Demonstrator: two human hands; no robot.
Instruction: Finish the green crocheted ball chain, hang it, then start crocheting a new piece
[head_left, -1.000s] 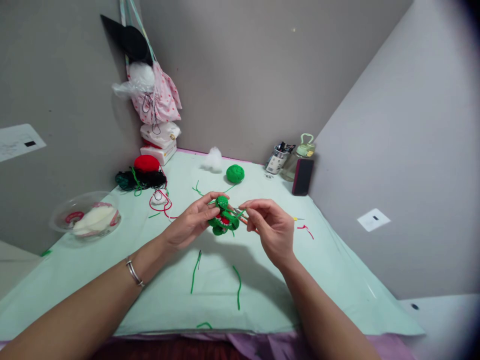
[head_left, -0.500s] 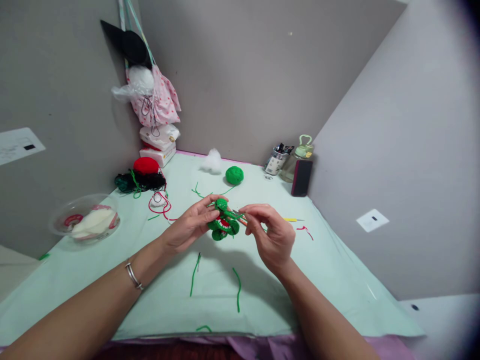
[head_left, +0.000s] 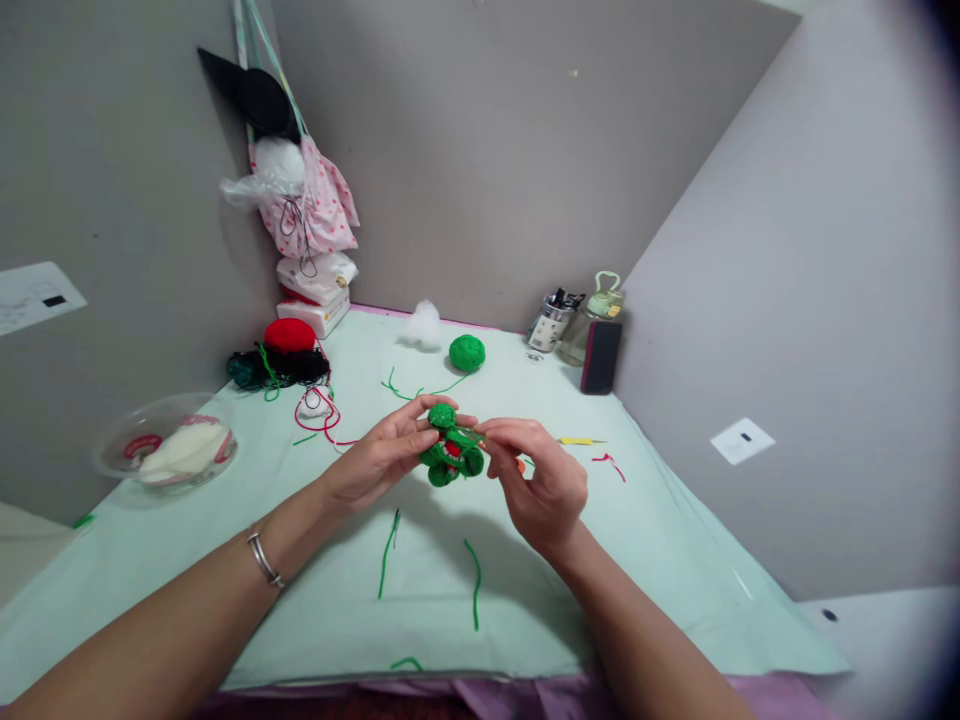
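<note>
At the far left of the pale green table cover (head_left: 225, 560) stands a clear plastic bowl (head_left: 166, 450) with white stuffing in it, and behind it lie a red yarn ball (head_left: 289, 335) and a tangle of dark yarn (head_left: 277, 366).

Near the middle, the left hand (head_left: 382, 455) curls around a small green crocheted figure with a red patch (head_left: 448, 455), thumb and fingertips pinching it from the left and holding it above the table. Loose green yarn strands (head_left: 386, 540) lie on the cover below.

The work in hand appears to be stitching or finishing a seam on the figure. The coming stitch would call for a steady hold from the left hand while the right guides its point into the yarn loops.

The right hand (head_left: 536, 480) is closed in a fine pinch right against the figure, on a thin tool with an orange tip (head_left: 519, 465), probably a needle or hook; its working end is too small to make out.

Further right lie a green yarn ball (head_left: 466, 352), a yellow-handled tool (head_left: 577, 440) and a dark phone (head_left: 596, 356) propped at the wall.
</note>
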